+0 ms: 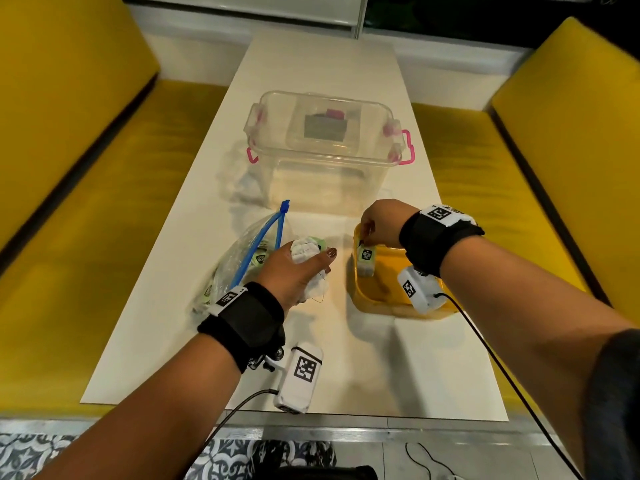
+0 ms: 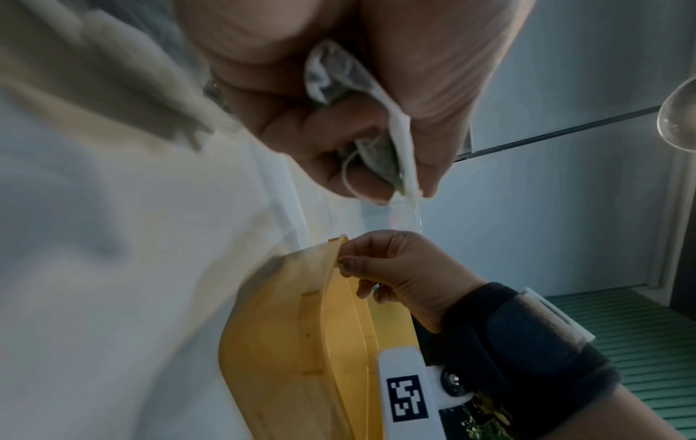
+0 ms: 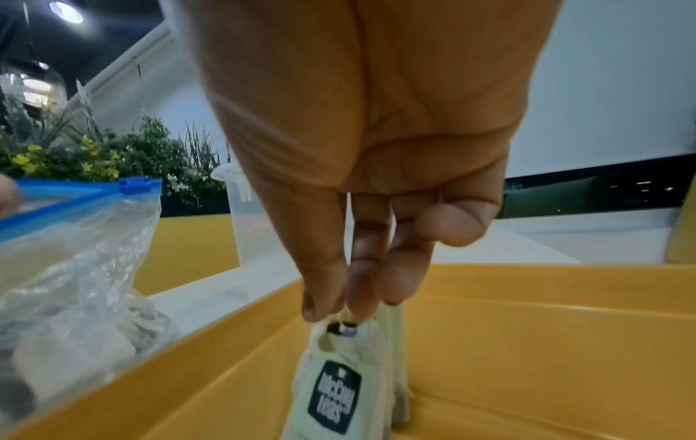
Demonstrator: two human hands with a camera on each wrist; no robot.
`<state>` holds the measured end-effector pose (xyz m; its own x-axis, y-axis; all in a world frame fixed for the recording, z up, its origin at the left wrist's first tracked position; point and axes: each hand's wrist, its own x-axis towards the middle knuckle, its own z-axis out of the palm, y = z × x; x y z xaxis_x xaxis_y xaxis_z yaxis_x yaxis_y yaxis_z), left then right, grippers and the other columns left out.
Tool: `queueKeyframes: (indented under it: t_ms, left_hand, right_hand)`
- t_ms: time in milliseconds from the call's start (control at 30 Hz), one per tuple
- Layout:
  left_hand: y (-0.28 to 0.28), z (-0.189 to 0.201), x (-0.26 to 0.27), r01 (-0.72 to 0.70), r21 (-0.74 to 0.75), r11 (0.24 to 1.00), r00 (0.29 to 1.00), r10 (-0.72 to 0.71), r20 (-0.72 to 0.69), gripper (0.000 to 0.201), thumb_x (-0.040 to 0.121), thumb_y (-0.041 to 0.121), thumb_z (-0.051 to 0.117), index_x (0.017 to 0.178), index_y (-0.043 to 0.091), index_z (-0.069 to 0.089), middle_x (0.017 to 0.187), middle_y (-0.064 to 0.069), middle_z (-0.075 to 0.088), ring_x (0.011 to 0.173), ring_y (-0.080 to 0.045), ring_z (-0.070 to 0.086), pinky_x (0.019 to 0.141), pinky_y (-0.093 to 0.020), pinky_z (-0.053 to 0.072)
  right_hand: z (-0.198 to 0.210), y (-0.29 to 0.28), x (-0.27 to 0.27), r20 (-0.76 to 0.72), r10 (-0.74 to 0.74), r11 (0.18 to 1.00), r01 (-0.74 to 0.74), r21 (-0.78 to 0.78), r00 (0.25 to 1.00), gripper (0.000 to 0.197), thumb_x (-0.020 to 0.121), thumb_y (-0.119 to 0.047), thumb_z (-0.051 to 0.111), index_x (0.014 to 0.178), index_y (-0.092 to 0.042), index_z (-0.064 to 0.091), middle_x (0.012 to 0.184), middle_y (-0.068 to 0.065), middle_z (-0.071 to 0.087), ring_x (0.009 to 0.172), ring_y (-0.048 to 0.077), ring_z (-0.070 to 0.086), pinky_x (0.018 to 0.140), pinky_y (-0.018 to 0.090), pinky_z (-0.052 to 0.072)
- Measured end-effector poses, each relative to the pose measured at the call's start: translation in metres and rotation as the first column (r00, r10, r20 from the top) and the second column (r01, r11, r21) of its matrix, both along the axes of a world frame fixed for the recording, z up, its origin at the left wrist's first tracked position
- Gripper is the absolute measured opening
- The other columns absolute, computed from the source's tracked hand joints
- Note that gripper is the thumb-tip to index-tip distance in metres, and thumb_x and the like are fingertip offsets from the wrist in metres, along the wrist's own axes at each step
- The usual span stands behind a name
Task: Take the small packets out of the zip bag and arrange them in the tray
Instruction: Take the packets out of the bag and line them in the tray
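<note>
Right hand [image 1: 379,223] pinches packet [image 1: 366,258] in yellow tray [image 1: 381,301]

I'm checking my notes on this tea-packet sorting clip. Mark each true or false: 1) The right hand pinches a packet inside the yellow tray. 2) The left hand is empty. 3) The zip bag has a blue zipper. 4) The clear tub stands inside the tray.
1) True: the right hand pinches a tea packet in the yellow tray.
2) False: the left hand grips several packets.
3) True: the zip bag has one.
4) False: the clear tub stands on the table, beyond the tray.
</note>
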<state>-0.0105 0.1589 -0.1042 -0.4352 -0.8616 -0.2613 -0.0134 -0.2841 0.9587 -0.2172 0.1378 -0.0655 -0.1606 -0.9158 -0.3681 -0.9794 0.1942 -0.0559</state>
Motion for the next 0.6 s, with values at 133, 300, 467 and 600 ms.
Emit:
queueKeyframes:
  t_ms: [133, 300, 467, 600]
  left_hand:
    - [0.0, 0.001, -0.006, 0.015, 0.068, 0.998, 1.0, -0.014, -0.011, 0.022, 0.072, 0.029, 0.078, 0.086, 0.017, 0.065, 0.069, 0.002, 0.067, 0.069, -0.024, 0.053, 0.062, -0.034, 0.039]
    - [0.003, 0.006, -0.018, 0.079, 0.131, 0.988, 0.996, -0.073, -0.045, 0.036, 0.063, 0.024, 0.064, 0.099, 0.023, 0.067, 0.084, 0.001, 0.064, 0.082, -0.024, 0.053, 0.056, -0.024, 0.039]
    - [0.007, 0.02, -0.03, 0.203, 0.056, 0.978, 0.969, -0.193, -0.152, 0.022, 0.088, -0.005, 0.057, 0.101, 0.012, 0.057, 0.065, 0.004, 0.067, 0.06, -0.017, 0.061, 0.046, -0.02, 0.04]
    - [0.008, 0.024, -0.037, 0.271, -0.066, 0.96, 0.946, -0.278, -0.167, 0.019, 0.089, -0.006, 0.056, 0.101, 0.008, 0.06, 0.071, -0.014, 0.056, 0.066, -0.027, 0.059, 0.057, -0.029, 0.046]
  right_hand:
    - [0.019, 0.012, -0.003, 0.065, 0.007, 0.994, 0.0, -0.111, 0.998, 0.013, 0.086, -0.025, 0.066, 0.095, -0.017, 0.071, 0.097, 0.002, 0.067, 0.083, 0.017, 0.055, 0.073, 0.026, 0.044]
    - [0.056, 0.037, 0.014, 0.323, 0.087, 0.969, -0.005, -0.246, 0.942, 0.015, 0.087, -0.027, 0.066, 0.095, -0.016, 0.072, 0.088, 0.0, 0.068, 0.061, 0.004, 0.053, 0.06, 0.02, 0.045]
    - [0.069, 0.051, 0.031, 0.404, 0.159, 0.956, -0.038, -0.292, 0.901, 0.01, 0.085, -0.023, 0.068, 0.094, -0.019, 0.072, 0.085, 0.001, 0.069, 0.066, 0.012, 0.059, 0.067, 0.026, 0.049]
    - [0.063, 0.057, 0.034, 0.373, 0.07, 0.963, 0.035, -0.267, 0.925, 0.014, 0.082, -0.027, 0.071, 0.091, -0.017, 0.067, 0.082, -0.004, 0.065, 0.065, 0.011, 0.058, 0.06, 0.023, 0.047]
